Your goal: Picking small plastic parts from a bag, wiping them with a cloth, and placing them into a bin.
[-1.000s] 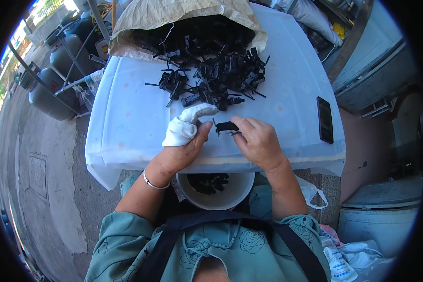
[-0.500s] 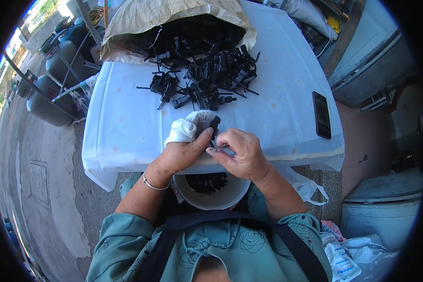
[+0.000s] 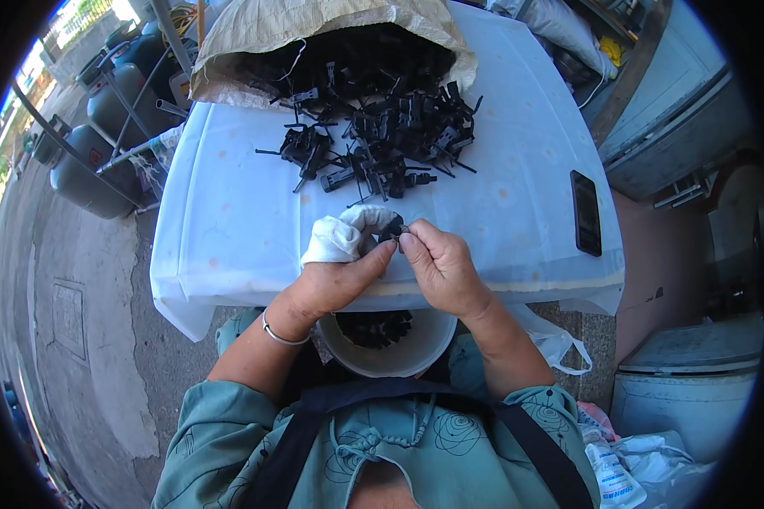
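Note:
My left hand (image 3: 338, 270), its fingers partly covered with white cloth (image 3: 335, 238), grips a small black plastic part (image 3: 391, 229) above the table's near edge. Thumb and forefinger of my right hand (image 3: 440, 265) pinch the near end of that same part. The fingertips hide most of its shape. Farther back, a heap of similar black plastic parts (image 3: 382, 140) with thin prongs spills from a woven sack (image 3: 229, 72). Below my hands, a whitish bucket (image 3: 386, 366) holds several dark pieces (image 3: 373, 329).
The table (image 3: 255, 229) wears a whitish plastic cover. A black phone (image 3: 586, 212) lies near its right edge. Grey gas cylinders (image 3: 89, 174) stand on the left. A clear plastic bag (image 3: 560, 343) hangs at the near right, by a lidded bin (image 3: 688, 390).
My right hand has moved slightly up and in, its fingertips now meeting the black part. The part has tilted from upright and shows less. The whole view has shifted a little.

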A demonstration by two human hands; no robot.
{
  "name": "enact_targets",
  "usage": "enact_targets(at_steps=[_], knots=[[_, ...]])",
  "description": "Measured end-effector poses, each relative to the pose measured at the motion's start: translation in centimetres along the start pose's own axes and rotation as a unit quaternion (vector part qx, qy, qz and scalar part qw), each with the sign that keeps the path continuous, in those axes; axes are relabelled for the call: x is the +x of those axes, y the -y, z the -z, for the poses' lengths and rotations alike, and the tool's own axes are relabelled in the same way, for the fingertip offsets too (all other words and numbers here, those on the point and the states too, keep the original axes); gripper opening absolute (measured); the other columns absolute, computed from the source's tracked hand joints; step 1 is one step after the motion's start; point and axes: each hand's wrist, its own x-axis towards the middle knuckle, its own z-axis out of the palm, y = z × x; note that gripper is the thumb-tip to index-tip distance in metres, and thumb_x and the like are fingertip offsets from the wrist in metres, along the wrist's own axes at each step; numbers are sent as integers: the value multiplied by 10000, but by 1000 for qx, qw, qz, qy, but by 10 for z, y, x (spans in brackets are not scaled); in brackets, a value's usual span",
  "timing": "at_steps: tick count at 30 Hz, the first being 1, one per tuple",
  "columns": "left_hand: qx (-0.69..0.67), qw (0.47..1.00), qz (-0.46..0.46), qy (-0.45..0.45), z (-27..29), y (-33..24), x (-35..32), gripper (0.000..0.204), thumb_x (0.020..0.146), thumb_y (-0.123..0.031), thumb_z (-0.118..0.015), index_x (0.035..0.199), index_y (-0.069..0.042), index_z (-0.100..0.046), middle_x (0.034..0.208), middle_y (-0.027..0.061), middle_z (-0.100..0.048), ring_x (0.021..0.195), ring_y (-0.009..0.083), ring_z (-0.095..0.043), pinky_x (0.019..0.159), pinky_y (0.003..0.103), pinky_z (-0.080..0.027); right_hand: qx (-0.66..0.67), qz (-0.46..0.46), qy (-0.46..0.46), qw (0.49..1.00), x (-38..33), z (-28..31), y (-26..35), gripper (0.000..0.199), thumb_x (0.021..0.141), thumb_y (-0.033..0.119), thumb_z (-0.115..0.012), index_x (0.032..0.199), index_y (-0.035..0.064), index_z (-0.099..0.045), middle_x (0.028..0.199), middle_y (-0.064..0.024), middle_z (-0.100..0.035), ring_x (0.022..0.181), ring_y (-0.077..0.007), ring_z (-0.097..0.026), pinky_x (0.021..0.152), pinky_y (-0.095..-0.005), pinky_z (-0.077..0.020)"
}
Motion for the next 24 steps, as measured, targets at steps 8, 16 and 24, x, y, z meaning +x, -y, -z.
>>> enact_targets(at_steps=[8, 16, 24], knots=[[134, 986, -69, -75, -6, 0, -4, 254, 796, -36, -627, 1040, 10, -574, 890, 126, -629, 766, 214, -605, 707, 318, -489, -2, -8, -61, 998, 1, -16, 6, 173, 953, 119, -475, 824, 7, -504, 630, -70, -493, 563, -122, -420, 516, -275, -385], [181, 971, -118, -98, -10, -1, -7, 243, 798, -42, -630, 1027, 17, -574, 876, 136, -629, 756, 223, -608, 698, 312, -489, 35, 4, -68, 997, 1, -21, -4, 216, 968, 138, -456, 798, 9, -487, 601, -12, -462, 556, -72, -390, 501, -247, -367], [37, 993, -56, -93, -10, 1, -6, 246, 808, -47, -618, 1041, 14, -571, 873, 138, -629, 757, 231, -606, 693, 315, -486, 58, -51, -50, 996, -1, -20, 4, 215, 957, 145, -469, 784, 19, -477, 606, -109, -476, 543, -166, -403, 512, -308, -385]])
